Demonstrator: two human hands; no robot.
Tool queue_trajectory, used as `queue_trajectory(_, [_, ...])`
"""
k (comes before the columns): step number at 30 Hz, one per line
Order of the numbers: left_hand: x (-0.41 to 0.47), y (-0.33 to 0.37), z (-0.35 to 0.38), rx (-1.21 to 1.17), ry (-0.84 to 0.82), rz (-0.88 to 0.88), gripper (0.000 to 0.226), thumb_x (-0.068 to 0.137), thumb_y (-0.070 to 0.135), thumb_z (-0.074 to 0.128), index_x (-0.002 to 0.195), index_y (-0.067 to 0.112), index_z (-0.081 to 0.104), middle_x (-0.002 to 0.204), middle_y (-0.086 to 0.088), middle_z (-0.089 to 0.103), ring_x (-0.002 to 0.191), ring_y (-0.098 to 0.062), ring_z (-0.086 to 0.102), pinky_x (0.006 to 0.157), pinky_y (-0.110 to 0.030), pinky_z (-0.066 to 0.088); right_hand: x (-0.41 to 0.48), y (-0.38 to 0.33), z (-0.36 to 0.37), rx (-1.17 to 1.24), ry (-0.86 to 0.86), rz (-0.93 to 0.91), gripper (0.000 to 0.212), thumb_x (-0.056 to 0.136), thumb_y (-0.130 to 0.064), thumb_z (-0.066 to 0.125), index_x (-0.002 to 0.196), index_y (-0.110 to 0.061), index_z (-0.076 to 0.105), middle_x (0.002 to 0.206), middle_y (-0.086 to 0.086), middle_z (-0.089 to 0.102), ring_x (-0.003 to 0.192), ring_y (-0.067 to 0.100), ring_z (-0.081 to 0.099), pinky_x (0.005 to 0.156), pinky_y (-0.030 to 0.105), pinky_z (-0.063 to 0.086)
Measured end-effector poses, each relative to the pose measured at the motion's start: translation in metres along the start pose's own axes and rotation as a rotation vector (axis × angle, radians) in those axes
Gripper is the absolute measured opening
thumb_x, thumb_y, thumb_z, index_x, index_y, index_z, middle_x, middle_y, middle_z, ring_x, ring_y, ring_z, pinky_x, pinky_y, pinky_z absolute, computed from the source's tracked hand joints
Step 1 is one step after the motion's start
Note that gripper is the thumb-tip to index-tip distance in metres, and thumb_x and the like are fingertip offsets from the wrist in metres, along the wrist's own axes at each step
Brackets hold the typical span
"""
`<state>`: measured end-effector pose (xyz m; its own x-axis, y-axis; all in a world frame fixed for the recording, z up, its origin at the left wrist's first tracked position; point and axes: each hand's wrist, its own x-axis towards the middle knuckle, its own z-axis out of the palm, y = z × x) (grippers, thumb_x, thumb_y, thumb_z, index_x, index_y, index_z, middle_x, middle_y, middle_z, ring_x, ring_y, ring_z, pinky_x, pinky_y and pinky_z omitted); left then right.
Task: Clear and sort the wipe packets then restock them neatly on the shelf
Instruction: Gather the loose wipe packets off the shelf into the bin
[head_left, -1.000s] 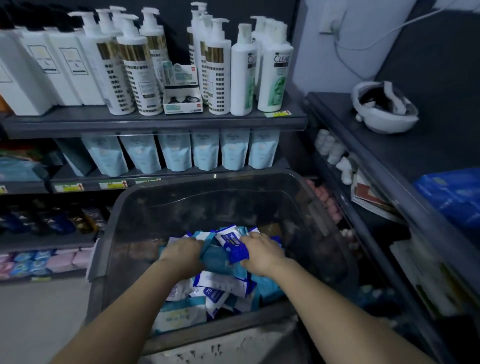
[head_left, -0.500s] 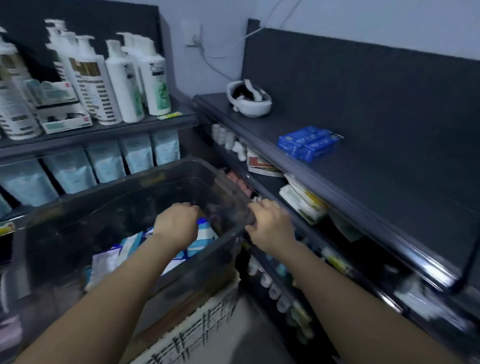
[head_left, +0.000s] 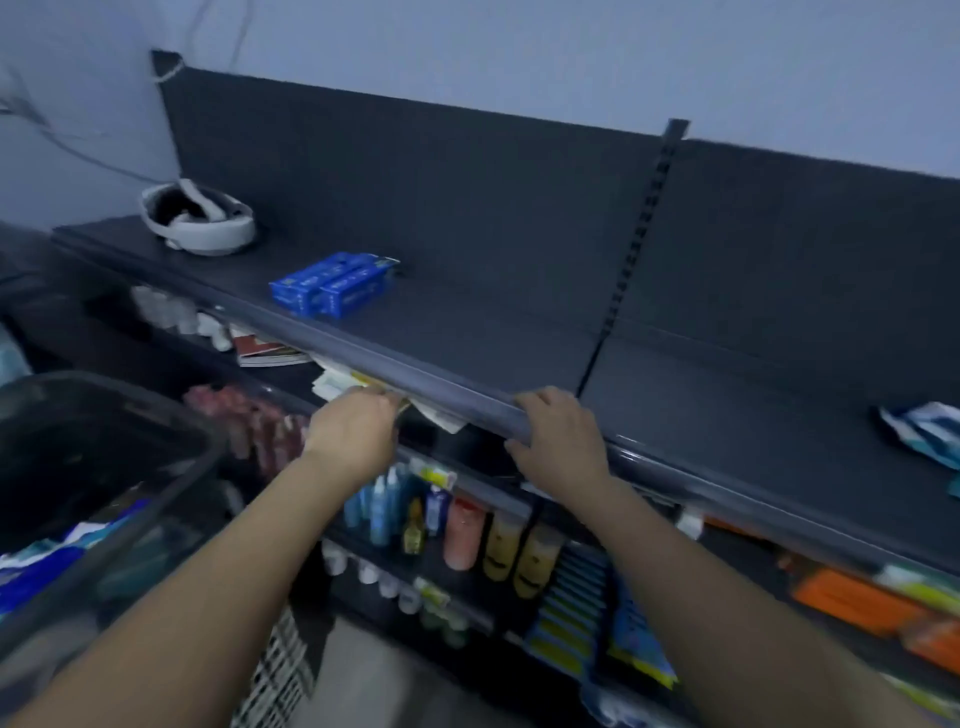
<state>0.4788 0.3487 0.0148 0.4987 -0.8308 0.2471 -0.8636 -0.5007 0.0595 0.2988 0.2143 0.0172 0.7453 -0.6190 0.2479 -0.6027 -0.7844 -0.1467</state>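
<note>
— Where were the wipe packets?
— Mostly heaped in the clear bin, low and left of the top shelf. One stray packet lay at that shelf's far right.
— The hands?
— The right hand clasped the shelf's front lip, fingers over, thumb under. The left hand reached just beneath the lip at some pale flat packs, fingers bent; I couldn't tell whether it held any.
— Handling?
— Light, soft, slick film, I'd judge. Pinch a sealed edge.
</note>
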Motion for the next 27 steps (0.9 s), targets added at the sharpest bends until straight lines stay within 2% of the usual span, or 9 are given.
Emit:
queue_trajectory(5, [0.019, 0.109, 0.007, -0.019, 0.004, 0.103, 0.029, 0.087, 0.019, 0.051, 0.115, 0.014, 0.058, 0.115, -0.008, 0.062, 0.107, -0.031, 0.058, 0.079, -0.038, 0.050, -0.045, 0.102, -0.037, -0.053, 0.029, 0.127, 0.047, 0.090, -0.037, 0.059, 0.133, -0.020, 0.047, 0.129, 0.003, 0.049, 0.121, 0.023, 0.042, 0.097, 0.036, 0.037])
queue_trajectory(9, [0.026, 0.196, 0.016, -0.071, 0.014, 0.214, 0.021, 0.087, 0.014, 0.050, 0.106, 0.010, 0.059, 0.105, -0.009, 0.060, 0.103, -0.031, 0.056, 0.072, -0.039, 0.050, -0.083, 0.175, -0.057, -0.089, 0.050, 0.208, 0.047, 0.091, -0.039, 0.058, 0.133, -0.020, 0.047, 0.130, 0.003, 0.049, 0.122, 0.024, 0.042, 0.095, 0.036, 0.037])
queue_trajectory(11, [0.026, 0.239, 0.021, -0.091, 0.013, 0.264, 0.023, 0.088, 0.014, 0.049, 0.109, 0.010, 0.059, 0.106, -0.008, 0.059, 0.103, -0.029, 0.054, 0.070, -0.036, 0.047, -0.103, 0.208, -0.065, -0.108, 0.054, 0.253, 0.045, 0.091, -0.039, 0.058, 0.131, -0.019, 0.049, 0.129, 0.003, 0.049, 0.122, 0.024, 0.043, 0.096, 0.036, 0.037])
queue_trajectory(14, [0.026, 0.297, 0.029, -0.126, -0.010, 0.336, 0.026, 0.092, 0.020, 0.048, 0.115, 0.014, 0.059, 0.108, -0.005, 0.059, 0.105, -0.025, 0.053, 0.072, -0.035, 0.046, -0.133, 0.252, -0.075, -0.115, 0.050, 0.326, 0.047, 0.090, -0.039, 0.059, 0.132, -0.019, 0.049, 0.129, 0.003, 0.050, 0.122, 0.024, 0.043, 0.098, 0.036, 0.038])
queue_trajectory(18, [0.034, 0.362, 0.038, -0.134, -0.046, 0.417, 0.023, 0.094, 0.027, 0.049, 0.113, 0.015, 0.057, 0.111, -0.003, 0.057, 0.104, -0.023, 0.054, 0.072, -0.034, 0.046, -0.164, 0.304, -0.088, -0.117, 0.060, 0.426, 0.048, 0.089, -0.039, 0.061, 0.132, -0.019, 0.050, 0.127, 0.004, 0.051, 0.120, 0.024, 0.044, 0.097, 0.037, 0.038])
queue_trajectory(23, [0.052, 0.439, 0.051, -0.191, -0.047, 0.562, 0.024, 0.094, 0.024, 0.049, 0.111, 0.010, 0.058, 0.109, -0.006, 0.060, 0.103, -0.025, 0.054, 0.075, -0.035, 0.050, -0.189, 0.365, -0.100, -0.125, 0.082, 0.555, 0.049, 0.087, -0.038, 0.062, 0.131, -0.018, 0.050, 0.125, 0.005, 0.052, 0.119, 0.025, 0.045, 0.096, 0.037, 0.038])
queue_trajectory(27, [0.071, 0.503, 0.063, -0.233, -0.070, 0.637, 0.032, 0.094, 0.027, 0.050, 0.121, 0.012, 0.057, 0.119, -0.005, 0.058, 0.111, -0.023, 0.052, 0.082, -0.036, 0.050, -0.202, 0.417, -0.105, -0.171, 0.062, 0.664, 0.051, 0.085, -0.040, 0.064, 0.128, -0.018, 0.052, 0.124, 0.006, 0.053, 0.119, 0.027, 0.046, 0.096, 0.036, 0.038])
